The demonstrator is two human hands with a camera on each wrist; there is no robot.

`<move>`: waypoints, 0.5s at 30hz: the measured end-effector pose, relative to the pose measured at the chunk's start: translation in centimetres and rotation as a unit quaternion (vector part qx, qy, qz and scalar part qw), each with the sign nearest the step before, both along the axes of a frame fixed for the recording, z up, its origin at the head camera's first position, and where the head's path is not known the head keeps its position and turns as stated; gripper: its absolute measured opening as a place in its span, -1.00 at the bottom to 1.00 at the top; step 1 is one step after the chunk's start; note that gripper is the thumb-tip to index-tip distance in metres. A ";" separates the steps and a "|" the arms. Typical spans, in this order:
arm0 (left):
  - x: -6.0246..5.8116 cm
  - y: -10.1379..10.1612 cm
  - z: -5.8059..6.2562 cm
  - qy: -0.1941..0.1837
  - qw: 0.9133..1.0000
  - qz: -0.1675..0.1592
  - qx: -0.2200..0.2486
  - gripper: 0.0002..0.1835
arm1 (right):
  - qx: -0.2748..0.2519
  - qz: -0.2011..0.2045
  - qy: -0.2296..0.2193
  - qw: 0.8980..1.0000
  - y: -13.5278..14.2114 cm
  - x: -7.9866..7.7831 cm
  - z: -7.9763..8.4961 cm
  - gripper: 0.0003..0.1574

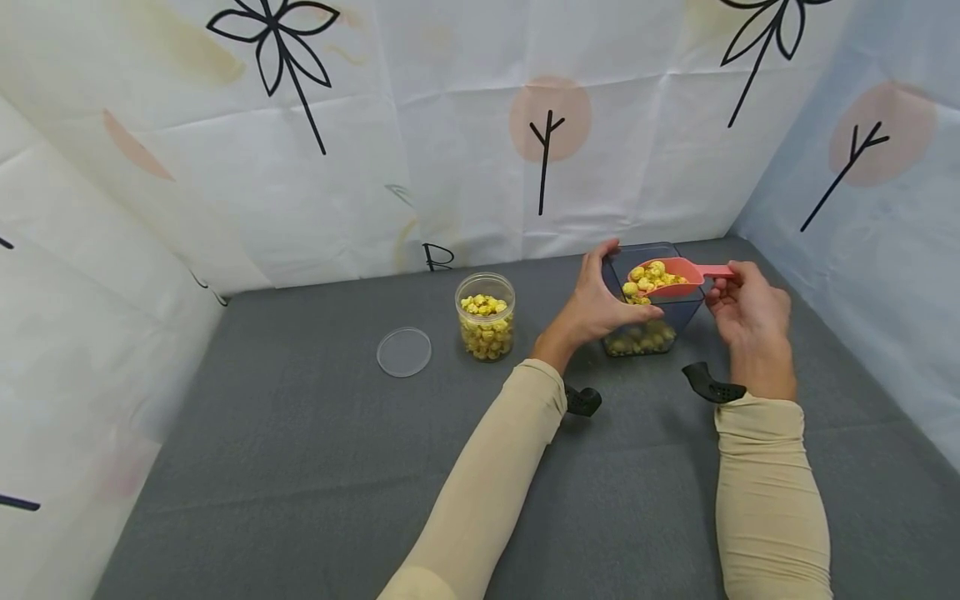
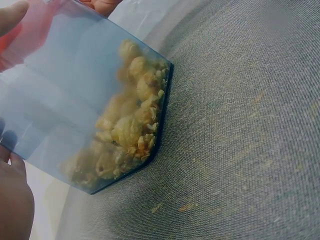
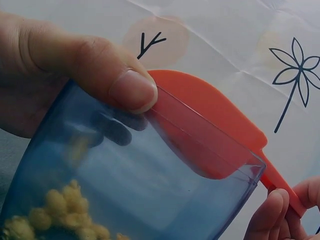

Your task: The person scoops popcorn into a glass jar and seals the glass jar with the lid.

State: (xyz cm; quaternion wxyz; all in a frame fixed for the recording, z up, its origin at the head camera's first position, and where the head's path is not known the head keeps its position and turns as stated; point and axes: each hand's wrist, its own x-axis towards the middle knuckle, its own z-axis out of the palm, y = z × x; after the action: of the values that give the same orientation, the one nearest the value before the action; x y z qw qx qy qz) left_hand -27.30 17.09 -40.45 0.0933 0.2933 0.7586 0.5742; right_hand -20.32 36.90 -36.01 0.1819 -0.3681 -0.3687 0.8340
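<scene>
My left hand grips a bluish see-through plastic container by its rim, thumb in front and fingers behind. Popcorn lies at the bottom of the container, which rests on the cloth. Pinched by its handle in my right hand is a red scoop. The scoop's bowl is over the container's opening, partly below the rim, and yellow popcorn sits in it. In the right wrist view, the left thumb is on the rim close to the scoop.
To the left stands a clear round jar of yellow popcorn, without its lid. A clear round lid lies flat beside it. Grey cloth covers the table, with printed white fabric walls behind and at both sides.
</scene>
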 end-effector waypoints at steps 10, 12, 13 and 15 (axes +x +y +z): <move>0.1 0.0 -0.1 -0.005 1.000 -0.002 0.000 0.22 | -0.026 -0.025 0.033 0.999 0.0 0.0 0.1 -0.82; 0.1 0.0 -0.1 -0.007 1.000 -0.003 0.001 0.22 | -0.027 -0.034 0.046 0.998 0.0 0.0 0.1 -0.81; 0.0 -0.1 -0.1 -0.008 1.000 -0.002 0.000 0.21 | -0.027 -0.038 0.049 0.998 0.0 0.0 0.1 -0.80; 0.0 -0.1 -0.1 -0.009 1.000 -0.001 0.001 0.21 | -0.032 -0.038 0.052 0.997 0.1 0.0 0.1 -0.81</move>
State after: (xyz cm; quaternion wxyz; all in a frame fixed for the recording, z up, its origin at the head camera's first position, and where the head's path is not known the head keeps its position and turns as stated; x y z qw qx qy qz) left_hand -27.29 17.04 -40.53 0.1001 0.2892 0.7572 0.5770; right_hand -20.33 36.96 -35.91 0.2201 -0.3436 -0.3176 0.8560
